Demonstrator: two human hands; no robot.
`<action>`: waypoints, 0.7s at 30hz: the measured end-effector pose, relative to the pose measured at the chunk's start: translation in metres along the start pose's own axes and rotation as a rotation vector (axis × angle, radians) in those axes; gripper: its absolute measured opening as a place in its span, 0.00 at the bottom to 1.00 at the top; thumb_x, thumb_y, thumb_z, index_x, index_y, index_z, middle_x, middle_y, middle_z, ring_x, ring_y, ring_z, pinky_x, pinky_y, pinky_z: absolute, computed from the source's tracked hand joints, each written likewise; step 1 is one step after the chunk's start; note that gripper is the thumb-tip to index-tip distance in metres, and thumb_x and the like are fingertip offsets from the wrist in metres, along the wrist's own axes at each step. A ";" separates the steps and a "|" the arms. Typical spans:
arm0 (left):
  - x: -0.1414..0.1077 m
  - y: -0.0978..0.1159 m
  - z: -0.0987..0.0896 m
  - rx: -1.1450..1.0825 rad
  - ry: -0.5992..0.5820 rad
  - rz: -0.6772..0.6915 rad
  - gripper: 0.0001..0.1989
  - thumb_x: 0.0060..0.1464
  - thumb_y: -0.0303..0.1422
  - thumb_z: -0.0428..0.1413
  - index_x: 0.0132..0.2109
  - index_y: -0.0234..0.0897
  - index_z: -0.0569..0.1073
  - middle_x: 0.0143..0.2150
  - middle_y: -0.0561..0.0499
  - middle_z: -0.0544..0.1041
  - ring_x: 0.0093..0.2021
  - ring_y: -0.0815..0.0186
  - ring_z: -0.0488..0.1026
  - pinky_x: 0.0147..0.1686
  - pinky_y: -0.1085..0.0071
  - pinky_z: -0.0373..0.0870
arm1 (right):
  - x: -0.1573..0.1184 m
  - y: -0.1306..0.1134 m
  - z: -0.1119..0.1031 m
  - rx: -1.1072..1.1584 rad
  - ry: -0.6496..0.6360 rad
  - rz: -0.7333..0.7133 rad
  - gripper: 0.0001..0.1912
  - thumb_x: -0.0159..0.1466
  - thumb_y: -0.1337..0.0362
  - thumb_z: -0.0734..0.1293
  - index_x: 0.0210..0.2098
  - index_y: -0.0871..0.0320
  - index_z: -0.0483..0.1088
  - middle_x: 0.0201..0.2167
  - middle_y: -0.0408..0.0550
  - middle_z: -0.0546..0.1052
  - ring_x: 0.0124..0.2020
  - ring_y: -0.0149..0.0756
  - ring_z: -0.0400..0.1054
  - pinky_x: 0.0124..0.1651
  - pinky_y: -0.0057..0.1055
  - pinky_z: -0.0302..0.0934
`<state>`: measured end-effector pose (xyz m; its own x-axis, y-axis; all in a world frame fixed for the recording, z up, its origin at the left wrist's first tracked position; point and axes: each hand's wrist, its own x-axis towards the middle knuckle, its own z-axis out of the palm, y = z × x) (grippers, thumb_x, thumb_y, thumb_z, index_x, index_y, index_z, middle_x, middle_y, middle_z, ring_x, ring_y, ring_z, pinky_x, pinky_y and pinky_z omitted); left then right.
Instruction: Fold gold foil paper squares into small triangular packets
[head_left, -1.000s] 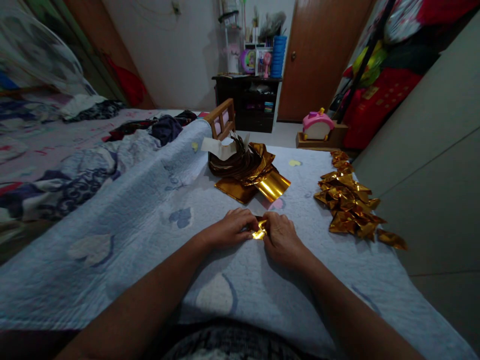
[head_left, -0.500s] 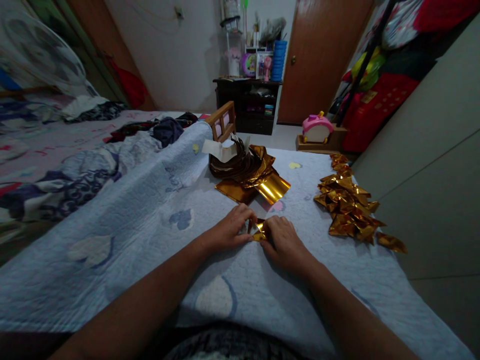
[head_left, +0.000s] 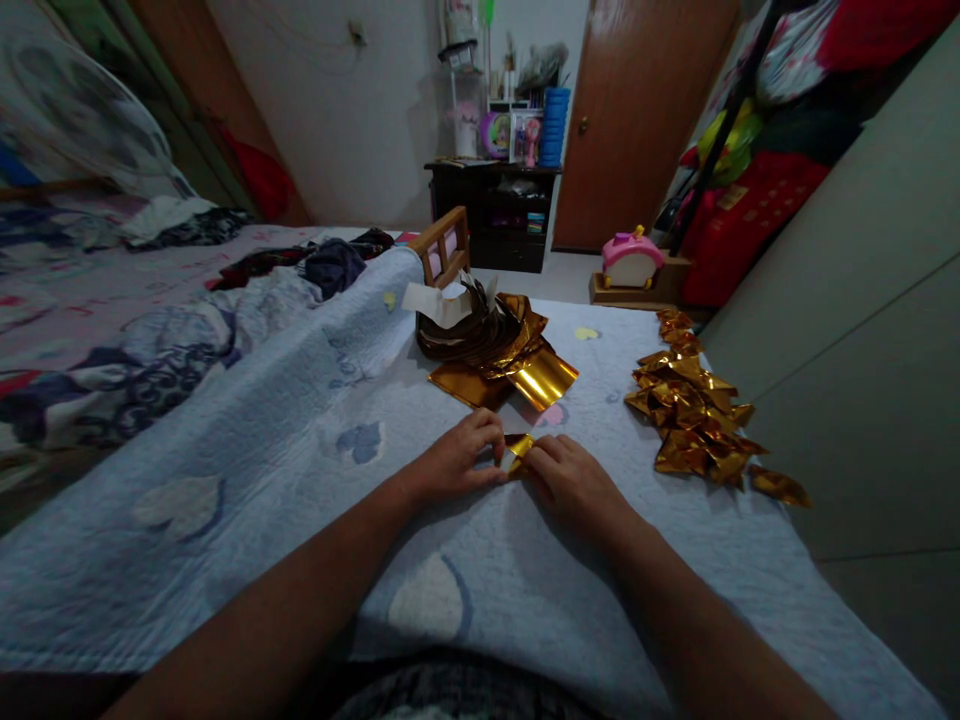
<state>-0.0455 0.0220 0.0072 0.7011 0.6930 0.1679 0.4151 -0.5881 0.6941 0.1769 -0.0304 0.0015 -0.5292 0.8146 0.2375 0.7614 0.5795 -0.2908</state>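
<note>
Between my hands, low over the quilt, is a small folded piece of gold foil paper (head_left: 518,452). My left hand (head_left: 466,455) has its thumb and curled fingers at the paper's left edge. From the right, my right hand (head_left: 570,478) pinches the same piece; its fingers hide part of it. Just beyond lies a fanned stack of foil paper sheets (head_left: 480,335), with one shiny gold sheet (head_left: 546,377) sticking out toward me. On the right is a heap of folded gold foil pieces (head_left: 694,410).
A light blue quilt (head_left: 300,440) with heart patterns covers the surface under my hands. At its far edge stands a wooden frame (head_left: 448,250). Rumpled clothes (head_left: 334,262) lie to the left. A pink toy case (head_left: 632,260) and a dark cabinet (head_left: 487,215) stand beyond.
My right hand's fingers have shifted slightly on the foil paper, and more of its gold face shows. My left hand stays at the left edge. The view has tilted slightly.
</note>
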 end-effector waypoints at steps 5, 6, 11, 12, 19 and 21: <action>-0.001 0.001 -0.001 -0.010 -0.019 0.029 0.07 0.57 0.33 0.63 0.38 0.37 0.73 0.46 0.48 0.71 0.48 0.60 0.70 0.49 0.64 0.68 | 0.000 0.004 -0.004 0.011 0.011 -0.006 0.06 0.68 0.74 0.65 0.41 0.59 0.73 0.41 0.53 0.78 0.42 0.42 0.69 0.47 0.37 0.65; 0.000 0.001 -0.001 -0.014 -0.015 0.039 0.07 0.56 0.33 0.64 0.38 0.37 0.73 0.46 0.48 0.71 0.49 0.60 0.71 0.50 0.64 0.69 | 0.000 0.006 -0.004 0.022 0.016 -0.007 0.07 0.68 0.75 0.65 0.41 0.59 0.72 0.41 0.53 0.78 0.43 0.43 0.69 0.47 0.37 0.65; 0.000 0.004 0.001 0.006 0.015 0.075 0.08 0.55 0.31 0.64 0.41 0.38 0.73 0.47 0.48 0.72 0.49 0.60 0.71 0.50 0.65 0.69 | -0.001 0.012 -0.003 0.134 0.090 0.013 0.10 0.66 0.77 0.64 0.43 0.58 0.72 0.42 0.52 0.78 0.44 0.42 0.71 0.48 0.36 0.66; 0.000 0.004 0.002 0.021 0.027 0.069 0.08 0.55 0.29 0.64 0.41 0.38 0.72 0.46 0.48 0.72 0.48 0.61 0.72 0.48 0.66 0.69 | -0.002 0.014 -0.002 0.158 0.101 0.020 0.11 0.66 0.77 0.64 0.42 0.57 0.72 0.42 0.52 0.78 0.43 0.41 0.71 0.48 0.36 0.67; 0.002 0.000 0.011 0.114 0.136 0.049 0.14 0.54 0.24 0.61 0.47 0.38 0.70 0.44 0.49 0.75 0.44 0.62 0.74 0.45 0.67 0.70 | -0.004 0.019 0.000 0.222 0.126 0.029 0.13 0.65 0.79 0.63 0.43 0.57 0.72 0.44 0.52 0.79 0.46 0.41 0.72 0.49 0.37 0.67; 0.003 -0.001 0.013 0.138 0.124 0.088 0.10 0.56 0.24 0.60 0.45 0.38 0.72 0.43 0.49 0.77 0.44 0.62 0.74 0.45 0.67 0.71 | -0.003 0.020 0.001 0.229 0.131 0.023 0.14 0.65 0.79 0.63 0.42 0.57 0.72 0.44 0.52 0.78 0.46 0.41 0.71 0.50 0.37 0.66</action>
<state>-0.0361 0.0195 -0.0018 0.6651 0.6772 0.3149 0.4366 -0.6947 0.5717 0.1931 -0.0218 -0.0063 -0.4483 0.8258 0.3420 0.6599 0.5639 -0.4965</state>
